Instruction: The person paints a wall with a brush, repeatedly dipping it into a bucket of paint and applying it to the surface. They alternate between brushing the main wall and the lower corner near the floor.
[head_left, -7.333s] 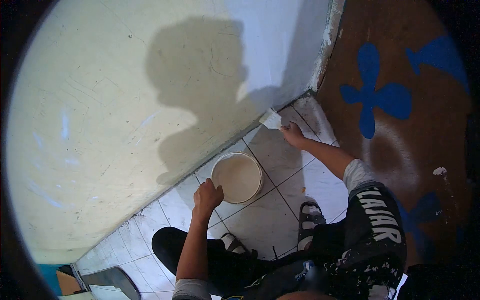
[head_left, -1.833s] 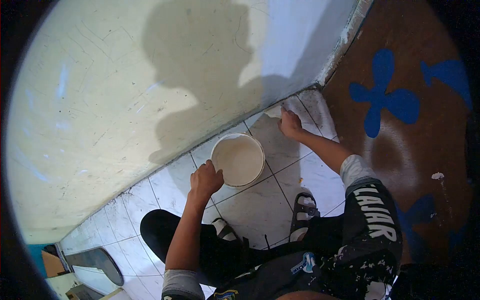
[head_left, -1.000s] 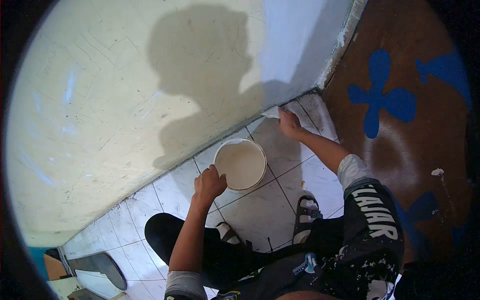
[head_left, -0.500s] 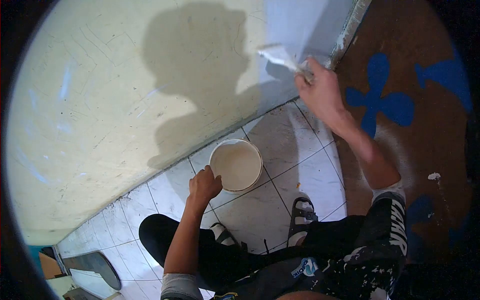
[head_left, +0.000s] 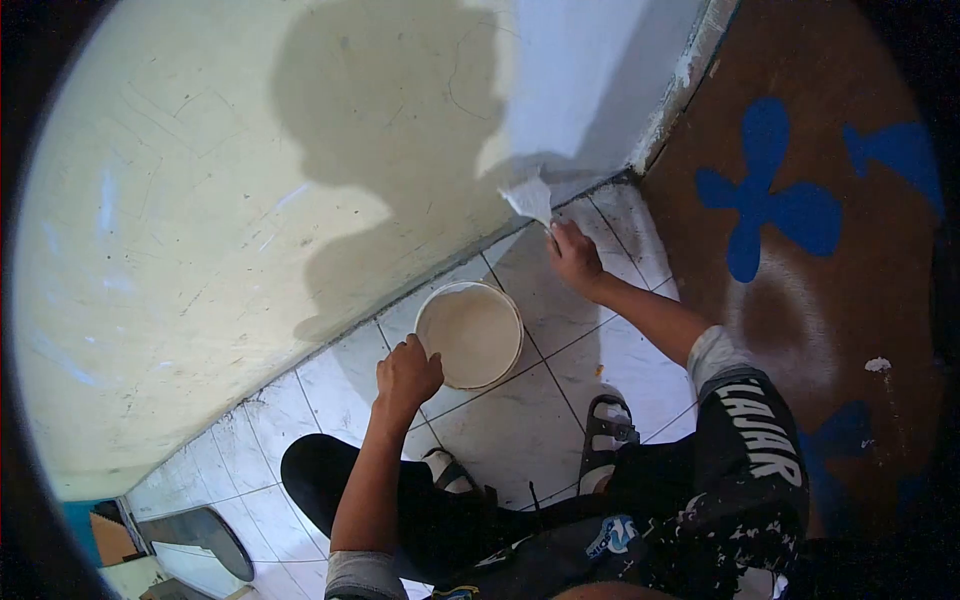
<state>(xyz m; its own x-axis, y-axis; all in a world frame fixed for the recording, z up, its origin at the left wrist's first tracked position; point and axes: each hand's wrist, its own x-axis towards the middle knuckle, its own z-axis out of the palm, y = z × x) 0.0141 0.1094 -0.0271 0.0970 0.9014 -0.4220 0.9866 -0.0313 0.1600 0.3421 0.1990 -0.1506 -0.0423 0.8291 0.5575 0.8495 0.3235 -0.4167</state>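
In my right hand [head_left: 576, 256] is a paintbrush [head_left: 530, 197], gripped by its handle. Its wide white bristles overlap the lower wall [head_left: 380, 150], close to the edge of the white-painted part [head_left: 570, 70]. My left hand [head_left: 408, 372] is closed on the near left rim of a round bucket [head_left: 468, 335], which stands on the tiles by the wall's foot. Pale, cream-looking paint shows inside the bucket.
A brown panel [head_left: 780, 330] with blue flower shapes rises at the right, meeting the wall in a corner. White marbled floor tiles [head_left: 510, 430] run beneath me, between my sandalled feet. Dark-edged boards [head_left: 205, 540] lie at the lower left.
My right hand has come down and left with the paintbrush, from the white-painted part near the corner to lower on the wall. My left hand stays at the bucket's rim.
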